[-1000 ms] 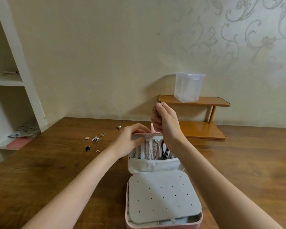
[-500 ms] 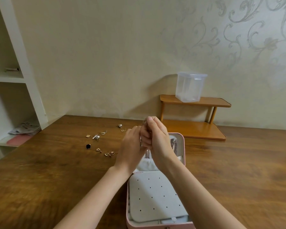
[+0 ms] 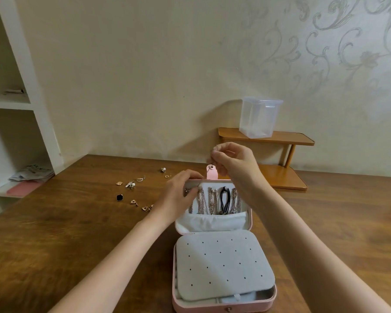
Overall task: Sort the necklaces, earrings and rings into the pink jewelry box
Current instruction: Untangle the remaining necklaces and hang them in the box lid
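The pink jewelry box lies open on the wooden table, its grey earring panel with small holes in the base. Several necklaces and a black cord hang inside the raised lid above a grey pocket. My left hand grips the lid's top left edge, fingers touching a chain there. My right hand is raised above the lid's pink tab, pinching a small piece of jewelry between fingertips. Loose earrings lie scattered on the table to the left, among them a black square stud.
A small two-tier wooden shelf stands behind the box against the wall, with a clear plastic container on top. White shelving with papers stands at the far left. The table stretches out on both sides.
My hands met over the box half a second ago; now they have parted, the left back on the lid's edge, the right lifted above the tab. The hanging necklaces show again.
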`<state>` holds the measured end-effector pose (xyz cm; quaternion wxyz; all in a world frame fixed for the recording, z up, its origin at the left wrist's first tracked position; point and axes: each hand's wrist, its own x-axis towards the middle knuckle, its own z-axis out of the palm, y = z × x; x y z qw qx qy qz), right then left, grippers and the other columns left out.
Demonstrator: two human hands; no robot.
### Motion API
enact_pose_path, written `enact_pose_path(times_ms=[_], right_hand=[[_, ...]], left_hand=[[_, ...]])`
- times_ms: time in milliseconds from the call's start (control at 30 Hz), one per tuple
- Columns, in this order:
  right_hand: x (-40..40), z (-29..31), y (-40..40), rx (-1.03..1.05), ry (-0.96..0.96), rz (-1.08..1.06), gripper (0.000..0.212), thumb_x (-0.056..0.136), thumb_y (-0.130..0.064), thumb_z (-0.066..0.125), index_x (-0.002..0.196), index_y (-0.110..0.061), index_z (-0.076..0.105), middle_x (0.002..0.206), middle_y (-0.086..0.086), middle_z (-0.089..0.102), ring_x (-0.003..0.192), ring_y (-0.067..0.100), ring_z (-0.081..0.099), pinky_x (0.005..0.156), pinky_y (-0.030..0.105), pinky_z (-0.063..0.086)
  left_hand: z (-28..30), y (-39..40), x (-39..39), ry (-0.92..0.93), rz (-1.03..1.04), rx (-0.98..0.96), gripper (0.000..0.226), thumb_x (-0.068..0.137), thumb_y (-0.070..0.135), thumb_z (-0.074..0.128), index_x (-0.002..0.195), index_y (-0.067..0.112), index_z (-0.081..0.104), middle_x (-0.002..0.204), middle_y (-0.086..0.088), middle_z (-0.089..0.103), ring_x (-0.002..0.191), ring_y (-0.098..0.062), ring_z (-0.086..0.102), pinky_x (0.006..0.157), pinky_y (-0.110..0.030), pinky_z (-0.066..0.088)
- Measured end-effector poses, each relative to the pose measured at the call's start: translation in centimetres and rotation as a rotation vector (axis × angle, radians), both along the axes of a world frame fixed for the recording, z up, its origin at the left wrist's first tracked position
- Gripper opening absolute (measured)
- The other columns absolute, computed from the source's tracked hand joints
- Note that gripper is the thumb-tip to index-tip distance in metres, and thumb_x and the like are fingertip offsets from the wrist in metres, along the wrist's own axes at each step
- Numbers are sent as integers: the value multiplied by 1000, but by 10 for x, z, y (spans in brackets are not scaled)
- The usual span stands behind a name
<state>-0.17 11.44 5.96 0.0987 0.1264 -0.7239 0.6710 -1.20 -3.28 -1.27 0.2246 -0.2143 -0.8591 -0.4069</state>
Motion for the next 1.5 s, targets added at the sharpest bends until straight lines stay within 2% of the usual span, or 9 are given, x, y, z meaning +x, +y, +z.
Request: enact_pose_path(times_ms=[267, 500, 733, 900, 1033, 1200, 1267, 1367, 1500], right_hand=[[-6, -4, 20, 94, -41, -169, 11, 85, 2, 58, 81, -9, 58, 72, 12, 67, 57, 17, 61, 49, 19, 48], [3, -17, 24, 593, 164, -140, 5, 82, -3, 65, 85, -7, 66, 71, 1, 65, 47, 0, 58, 46, 9, 44], [6, -22, 8, 1085, 312, -41, 14, 83, -16, 66, 96, -15, 73, 91, 2, 70, 75, 15, 61, 76, 34, 54], [12, -15, 18, 1079, 335, -66, 18, 89, -15, 60, 103, -14, 72, 96, 2, 72, 76, 11, 60, 79, 23, 51], [25, -39, 13, 1243, 271, 192, 23, 92, -15, 55, 109, -16, 69, 105, 1, 69, 76, 5, 52, 72, 12, 42], [28, -13, 29, 1236, 232, 223, 18, 87, -22, 62, 103, -17, 69, 102, -4, 69, 76, 2, 55, 65, 6, 43], [35, -2, 33, 1384, 117, 329, 26, 82, -34, 67, 102, -17, 67, 103, -3, 67, 84, 6, 58, 71, 11, 46], [55, -14, 24, 1708, -154, 535, 51, 76, -44, 70, 115, -14, 58, 116, 0, 60, 99, 16, 55, 86, 30, 47], [67, -25, 11, 1815, -146, 525, 65, 75, -41, 73, 124, -12, 41, 119, 4, 47, 93, 18, 44, 80, 35, 43]], left_hand=[[3, -3, -1, -43, -93, 63, 22, 85, 0, 59, 101, 15, 61, 99, 6, 61, 91, 2, 55, 73, -7, 43], [3, -3, -3, -81, -105, 82, 25, 86, 0, 59, 102, 19, 59, 96, 13, 58, 92, 2, 54, 72, -2, 40], [1, -4, -7, -41, -122, 56, 26, 85, -1, 59, 106, 14, 61, 102, 4, 63, 97, -7, 57, 78, -7, 43], [1, -3, -7, -61, -127, 68, 23, 87, 3, 59, 106, 15, 60, 103, 5, 61, 99, -8, 57, 77, -9, 44], [3, -2, -6, -128, -97, 92, 23, 87, 3, 58, 105, 18, 58, 104, 5, 60, 100, -7, 55, 74, -7, 46], [8, -2, 1, -422, -152, 525, 13, 92, 15, 55, 101, 18, 63, 104, -1, 65, 97, -11, 60, 78, -24, 51], [9, -2, 2, -535, -180, 665, 15, 94, 15, 50, 99, 16, 64, 101, -4, 66, 92, -14, 62, 77, -26, 51], [8, -3, 1, -596, -170, 726, 15, 94, 13, 50, 98, 15, 64, 103, -9, 66, 93, -18, 62, 78, -29, 50], [5, 0, -1, -619, -118, 804, 13, 93, 11, 51, 96, 15, 63, 101, -8, 68, 94, -20, 63, 74, -29, 50]])
